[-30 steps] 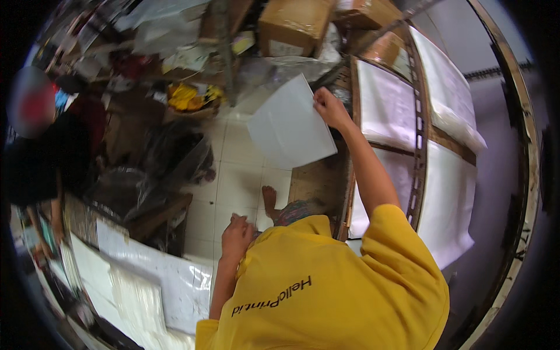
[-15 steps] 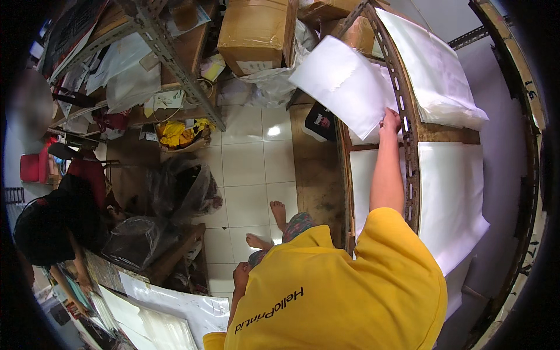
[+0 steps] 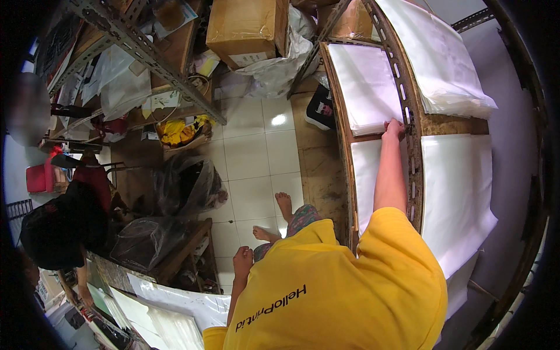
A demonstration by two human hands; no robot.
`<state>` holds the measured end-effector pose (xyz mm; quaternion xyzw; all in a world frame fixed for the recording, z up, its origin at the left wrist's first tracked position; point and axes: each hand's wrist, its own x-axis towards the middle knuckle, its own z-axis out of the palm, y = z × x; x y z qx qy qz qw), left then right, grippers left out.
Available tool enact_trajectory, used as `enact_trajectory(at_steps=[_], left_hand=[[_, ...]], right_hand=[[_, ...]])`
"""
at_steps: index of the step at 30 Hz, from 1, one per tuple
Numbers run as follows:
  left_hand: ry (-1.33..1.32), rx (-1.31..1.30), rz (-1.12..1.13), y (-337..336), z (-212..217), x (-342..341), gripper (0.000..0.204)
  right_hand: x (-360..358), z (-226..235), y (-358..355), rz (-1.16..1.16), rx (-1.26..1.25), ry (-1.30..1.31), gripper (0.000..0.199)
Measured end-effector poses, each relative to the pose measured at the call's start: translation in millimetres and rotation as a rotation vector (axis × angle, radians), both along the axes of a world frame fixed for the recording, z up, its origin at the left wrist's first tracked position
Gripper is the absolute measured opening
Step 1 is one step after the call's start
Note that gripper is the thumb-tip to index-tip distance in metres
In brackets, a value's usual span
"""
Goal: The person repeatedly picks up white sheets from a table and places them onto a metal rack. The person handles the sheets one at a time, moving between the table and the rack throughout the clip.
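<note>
The right hand [image 3: 394, 128] is at the near right corner of a stack of white sheets [image 3: 367, 84], with its fingers bunched against the edge; whether a sheet is grasped cannot be told. This stack lies flat on a wooden shelf [image 3: 337, 87], left of a perforated metal upright [image 3: 413, 169]. A second white stack [image 3: 364, 175] lies nearer, partly below the right forearm. Two further stacks, one far [image 3: 437, 64] and one near [image 3: 458, 192], lie right of the upright. The left hand [image 3: 243, 261] is low beside the yellow shirt [image 3: 332, 274], well apart from the shelf, fingers curled; how tightly closed cannot be told. At lower left, a co-worker in dark clothing [image 3: 58, 227] leans over a tabletop carrying more white sheets [image 3: 146, 318]. A cardboard box [image 3: 242, 29] stands beyond the tiled floor [image 3: 248, 154].
</note>
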<state>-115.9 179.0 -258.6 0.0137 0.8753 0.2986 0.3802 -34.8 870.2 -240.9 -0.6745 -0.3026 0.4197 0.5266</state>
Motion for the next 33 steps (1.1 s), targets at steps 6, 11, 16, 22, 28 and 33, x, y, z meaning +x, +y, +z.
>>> enact_trajectory(at_steps=[6,11,16,22,28,33], left_hand=[[0.013,-0.028,-0.032,-10,-15,10,0.028],[-0.006,0.032,0.023,-15,-8,21,0.031],[0.104,0.048,0.015,-2,34,15,0.032],[0.392,0.291,0.225,0,134,-6,0.031],[0.686,0.381,0.386,-88,216,-10,0.027],[0.952,0.250,0.645,-224,261,7,0.023]], right_hand=[[-1,17,-6,0.022,-0.126,-0.043,0.020],[-5,12,-7,0.134,-0.123,-0.139,0.020],[11,-16,11,0.542,0.130,-0.592,0.017],[-9,-20,-34,0.535,0.235,-0.436,0.016],[-116,-47,-173,0.788,0.123,-0.059,0.010],[-153,-92,-310,1.088,-0.001,0.050,0.009]])
